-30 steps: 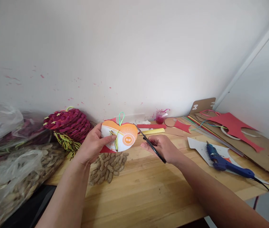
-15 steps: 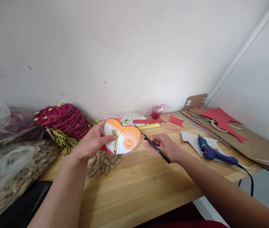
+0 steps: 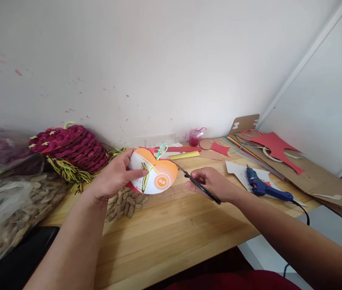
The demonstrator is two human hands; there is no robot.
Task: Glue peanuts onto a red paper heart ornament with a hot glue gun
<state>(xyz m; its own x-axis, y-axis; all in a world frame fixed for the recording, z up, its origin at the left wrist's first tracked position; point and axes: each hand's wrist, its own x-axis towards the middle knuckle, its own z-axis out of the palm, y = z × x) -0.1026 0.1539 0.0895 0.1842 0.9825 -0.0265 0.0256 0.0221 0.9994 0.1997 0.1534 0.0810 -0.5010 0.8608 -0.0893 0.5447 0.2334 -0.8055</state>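
Thumb on the printed face, my left hand [image 3: 119, 175] pinches a rounded cardboard cutout [image 3: 157, 187], orange and white, with a red edge showing behind it. A green cord loop [image 3: 162, 151] sticks up from its top notch, and yellow and dark cord lies across its face under my thumb. Black-handled scissors [image 3: 202, 187] are gripped in my right hand [image 3: 211, 183], their blades pointing up-left to the cutout's right edge; I cannot tell whether they touch it. Below the cutout, a pile of peanuts [image 3: 125, 205] lies on the wooden table [image 3: 158, 241].
Stacked purple-red ornaments [image 3: 71, 145] with yellow-green tassels stand at the left, behind a plastic bag of peanuts [image 3: 22, 209]. A blue glue gun [image 3: 263, 187] rests on white card at the right. Farther back are a cup of red paint [image 3: 194, 139], red paper scraps [image 3: 279, 147] and cardboard sheets [image 3: 322, 189].
The camera view has shifted slightly, so the table things appear farther left. My right hand and the scissors have moved a little to the right relative to the cutout, which stays in my left hand.
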